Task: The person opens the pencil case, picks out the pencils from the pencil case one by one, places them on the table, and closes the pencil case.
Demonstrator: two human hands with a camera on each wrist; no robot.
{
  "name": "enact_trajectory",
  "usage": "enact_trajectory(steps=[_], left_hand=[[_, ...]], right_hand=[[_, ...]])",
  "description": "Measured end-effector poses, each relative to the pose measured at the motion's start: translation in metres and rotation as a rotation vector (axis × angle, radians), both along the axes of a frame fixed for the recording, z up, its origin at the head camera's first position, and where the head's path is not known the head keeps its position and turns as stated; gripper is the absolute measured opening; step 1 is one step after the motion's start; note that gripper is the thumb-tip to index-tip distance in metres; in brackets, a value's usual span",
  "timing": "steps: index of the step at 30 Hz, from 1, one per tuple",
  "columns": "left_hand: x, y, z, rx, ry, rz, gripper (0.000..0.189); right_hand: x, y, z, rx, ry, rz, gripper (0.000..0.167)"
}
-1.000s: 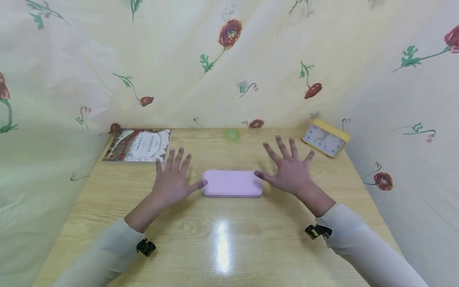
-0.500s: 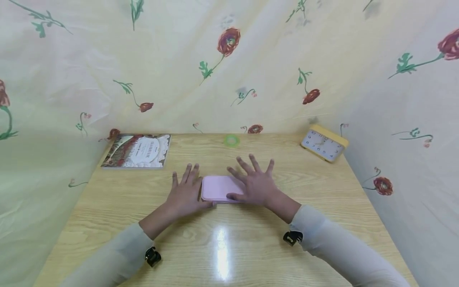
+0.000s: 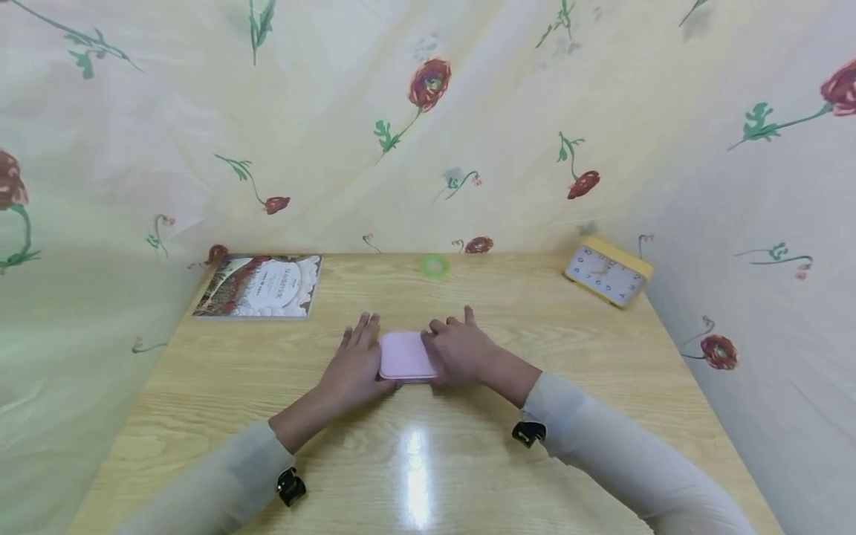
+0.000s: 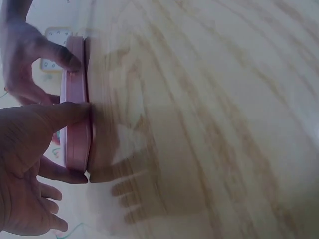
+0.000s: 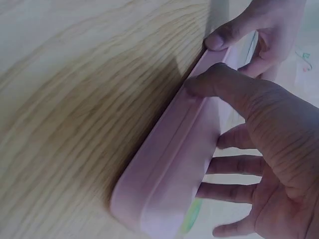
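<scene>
Pink case (image 3: 409, 355): shallow and round-cornered, with a seam along the side; level at the middle of the wooden counter (image 3: 521, 475), between two hands. Cannot tell whether touching the wood or barely above.
Handling: probably light, stiff and smooth, perhaps a little slippery; unlikely to be fragile. Best taken by the two short ends, or across the narrow width.
Left hand (image 3: 354, 371): at the left end, clamped on the case between thumb on the near side and forefinger round the end; other fingers off to the side.
Right hand (image 3: 461, 353): over the right part, clamped across the case, thumb on the near side, fingers at the far edge; little finger sticking out.
Room: widest on the near side, toward the pale sleeves (image 3: 622, 446); plenty left and right as well.
Green ring (image 3: 435, 266): lying behind the case, near the far edge.
Booklet (image 3: 257, 286): flat in the far left corner.
Yellow clock (image 3: 608, 271): leaning back, far right.
Counter edges: bordered behind and at both sides by flowered cloth (image 3: 321, 111).
</scene>
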State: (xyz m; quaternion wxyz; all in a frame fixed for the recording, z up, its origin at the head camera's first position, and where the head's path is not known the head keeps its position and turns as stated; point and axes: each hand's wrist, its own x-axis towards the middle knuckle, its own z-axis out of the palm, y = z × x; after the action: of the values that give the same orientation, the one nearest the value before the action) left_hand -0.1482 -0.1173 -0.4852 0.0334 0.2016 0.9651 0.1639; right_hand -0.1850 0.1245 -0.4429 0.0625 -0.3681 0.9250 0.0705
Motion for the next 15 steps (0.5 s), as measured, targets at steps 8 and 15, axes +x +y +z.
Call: enact_trajectory(steps=[8, 15], left_hand=[[0.001, 0.004, -0.005, -0.002, 0.032, -0.008, 0.079], [0.002, 0.002, 0.0, 0.002, 0.047, -0.028, 0.076]], right_hand=[[0.001, -0.014, 0.002, 0.105, 0.079, 0.12, 0.069], [0.001, -0.022, -0.001, 0.173, 0.128, 0.174, 0.05]])
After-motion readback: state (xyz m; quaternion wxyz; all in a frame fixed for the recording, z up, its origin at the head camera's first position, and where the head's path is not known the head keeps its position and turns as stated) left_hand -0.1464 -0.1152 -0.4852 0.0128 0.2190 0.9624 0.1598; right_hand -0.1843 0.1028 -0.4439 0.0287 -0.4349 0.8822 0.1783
